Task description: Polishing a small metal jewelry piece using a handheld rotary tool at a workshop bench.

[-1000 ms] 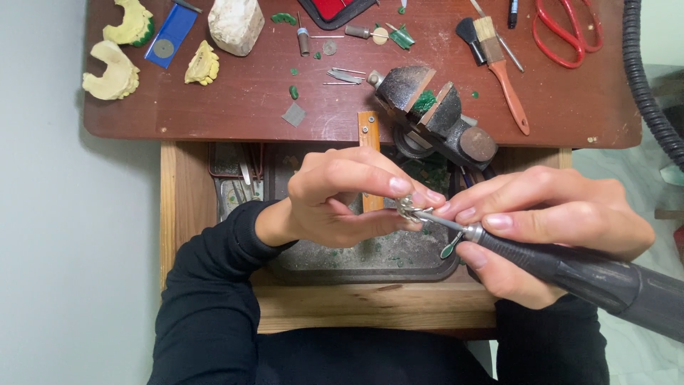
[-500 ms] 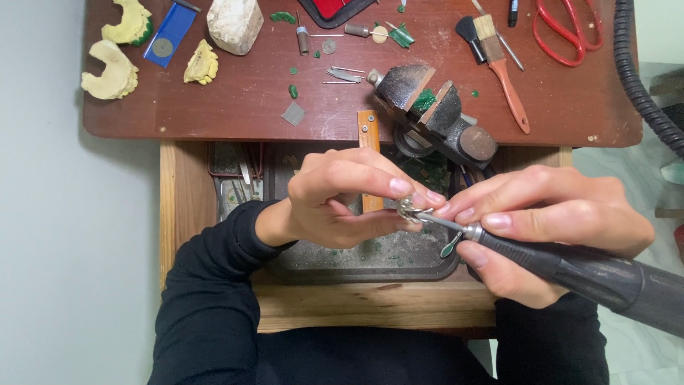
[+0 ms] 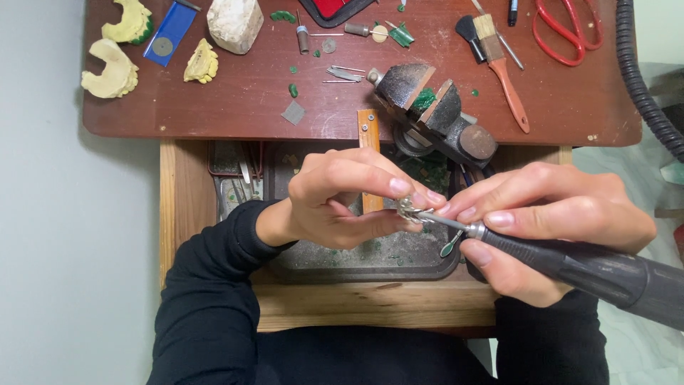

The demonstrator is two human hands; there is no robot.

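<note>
I see my left hand (image 3: pixel 342 203) curled tight, its grip closed around a small silvery metal piece (image 3: pixel 407 209) pinched between thumb and fingertips; the piece is mostly hidden by the fingers, so I cannot tell its exact shape. My right hand (image 3: pixel 548 221) is clenched on a dark rotary handpiece (image 3: pixel 584 269), held like a pen, with its thin shaft running left so the tip touches the metal piece. Both hands meet fingertip to fingertip above a dark tray (image 3: pixel 370 260) dusted with grey and green filings, which sits in an open wooden drawer (image 3: pixel 178 207) below the tabletop (image 3: pixel 235 107).

On the tabletop, just behind my hands, stands a small bench vise (image 3: pixel 427 107) with green material in its jaws. A brush with an orange handle (image 3: pixel 502 64) and red scissors (image 3: pixel 566 32) lie to the right, well apart from the work; yellowish plaster casts (image 3: pixel 110 68) and a white block (image 3: pixel 234 23) lie at the far left.

Compared with the earlier frames, almost nothing differs: both hands keep the same hold and the same place over the tray, and the handpiece tip remains against the piece.
</note>
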